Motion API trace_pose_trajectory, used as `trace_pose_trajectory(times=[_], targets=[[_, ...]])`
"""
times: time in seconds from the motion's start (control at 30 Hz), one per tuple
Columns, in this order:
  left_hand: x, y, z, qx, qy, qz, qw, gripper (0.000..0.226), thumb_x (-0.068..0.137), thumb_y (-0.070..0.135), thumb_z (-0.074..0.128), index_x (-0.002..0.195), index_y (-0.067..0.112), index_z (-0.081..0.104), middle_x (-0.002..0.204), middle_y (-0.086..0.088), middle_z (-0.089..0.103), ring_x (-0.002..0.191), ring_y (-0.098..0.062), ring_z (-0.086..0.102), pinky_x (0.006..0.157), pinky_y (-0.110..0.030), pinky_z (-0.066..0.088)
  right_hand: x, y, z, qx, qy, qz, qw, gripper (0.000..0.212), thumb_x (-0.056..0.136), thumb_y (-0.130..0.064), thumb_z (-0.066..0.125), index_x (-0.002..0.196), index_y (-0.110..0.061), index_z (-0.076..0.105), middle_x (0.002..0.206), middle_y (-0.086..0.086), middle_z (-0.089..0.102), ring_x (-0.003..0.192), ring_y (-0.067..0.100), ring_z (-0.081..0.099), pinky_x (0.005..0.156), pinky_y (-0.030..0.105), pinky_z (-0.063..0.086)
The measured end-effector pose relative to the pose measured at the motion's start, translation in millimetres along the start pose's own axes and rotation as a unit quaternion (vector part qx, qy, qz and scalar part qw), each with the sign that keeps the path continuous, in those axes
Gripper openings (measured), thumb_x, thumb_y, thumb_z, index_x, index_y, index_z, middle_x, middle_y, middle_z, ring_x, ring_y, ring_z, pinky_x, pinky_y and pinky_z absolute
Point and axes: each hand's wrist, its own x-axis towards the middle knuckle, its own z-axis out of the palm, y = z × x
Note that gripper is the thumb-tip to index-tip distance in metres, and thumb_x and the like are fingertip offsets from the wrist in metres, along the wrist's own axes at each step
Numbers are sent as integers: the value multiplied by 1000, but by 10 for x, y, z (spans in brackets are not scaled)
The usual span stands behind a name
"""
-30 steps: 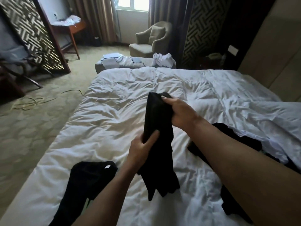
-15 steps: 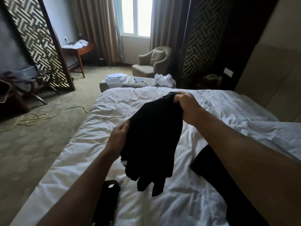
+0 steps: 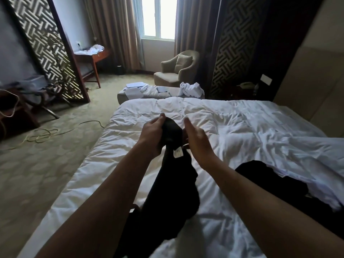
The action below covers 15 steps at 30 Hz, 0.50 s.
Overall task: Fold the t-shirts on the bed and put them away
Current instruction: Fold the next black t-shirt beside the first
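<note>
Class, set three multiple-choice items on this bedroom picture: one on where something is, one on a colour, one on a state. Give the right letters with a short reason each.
1. Where is the armchair?
A. under the window
B. on the bed
C. behind the lattice screen

2. What colour is the held t-shirt?
A. white
B. black
C. red

3. How is the right hand?
A. fingers straight, beside the shirt
B. flat on the carpet
C. gripping a pillow

Answers: 1 A, it stands by the curtains below the window. 2 B, dark against the white duvet. 3 A, only the left hand has a grip on it.
</note>
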Motion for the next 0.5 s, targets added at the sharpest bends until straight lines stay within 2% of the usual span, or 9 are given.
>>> trace_pose_trajectory(times=[0.07, 0.1, 0.17, 0.2, 0.27, 0.37, 0.43, 0.47, 0.5], targets=[[30, 58, 44, -41, 19, -16, 999, 28, 104, 28, 48, 98, 4, 62, 79, -12, 66, 60, -19, 66, 53, -25, 55, -80, 23, 0, 60, -52, -30, 996, 53, 81, -70, 52, 83, -19, 64, 78, -2, 69, 78, 15, 67, 78, 40, 51], [38, 96, 70, -56, 18, -23, 998, 30, 104, 28, 46, 94, 5, 62, 77, -11, 66, 59, -18, 66, 55, -26, 54, -109, 24, -14, 33, -82, -53, 995, 48, 78, -68, 61, 91, -22, 64, 82, -6, 69, 79, 8, 67, 77, 38, 51], [82, 159, 105, -84, 22, -35, 996, 28, 104, 29, 46, 97, 7, 60, 80, -10, 64, 65, -19, 65, 59, -28, 52, -97, 41, -49, -35, -124, -84, 988, 54, 67, -64, 73, 102, -24, 64, 89, -10, 70, 85, 6, 67, 80, 35, 53], [114, 188, 118, -103, 29, -39, 993, 26, 104, 28, 46, 102, 6, 60, 82, -10, 64, 69, -19, 65, 59, -28, 53, -69, 20, -85, -52, -127, -90, 986, 54, 66, -61, 75, 103, -24, 64, 89, -11, 70, 85, 7, 67, 80, 35, 54], [158, 260, 114, -127, 43, -49, 990, 25, 104, 26, 47, 111, 6, 61, 91, -11, 67, 76, -19, 65, 55, -27, 55, 13, -22, -189, -96, -115, -102, 984, 40, 73, -44, 77, 101, -21, 63, 89, -7, 69, 87, 13, 67, 80, 34, 53], [180, 342, 96, -131, 47, -41, 989, 28, 101, 25, 52, 119, 7, 63, 112, -11, 69, 94, -19, 67, 57, -25, 55, 155, -59, -366, -212, -80, -139, 964, 13, 88, -16, 65, 98, -8, 65, 92, 12, 70, 93, 31, 66, 79, 37, 47], [116, 355, 120, -57, 85, 15, 995, 27, 99, 23, 55, 122, 10, 60, 116, -11, 66, 93, -19, 66, 56, -24, 56, 253, -105, -457, -227, -63, -155, 959, 11, 90, -13, 62, 96, -9, 70, 93, 13, 72, 95, 29, 66, 80, 37, 48], [91, 330, 106, 16, 112, 76, 991, 31, 96, 26, 59, 125, 14, 55, 118, -10, 62, 95, -19, 65, 60, -26, 57, 313, -140, -493, -228, -59, -162, 958, 10, 90, -13, 62, 93, -11, 71, 93, 11, 72, 95, 28, 66, 80, 36, 48], [82, 279, 69, 114, 128, 170, 970, 44, 91, 33, 65, 129, 18, 49, 124, -9, 56, 102, -20, 62, 72, -30, 58, 364, -191, -532, -235, -59, -168, 955, 8, 89, -13, 63, 92, -12, 70, 91, 8, 71, 94, 27, 66, 80, 35, 48]])
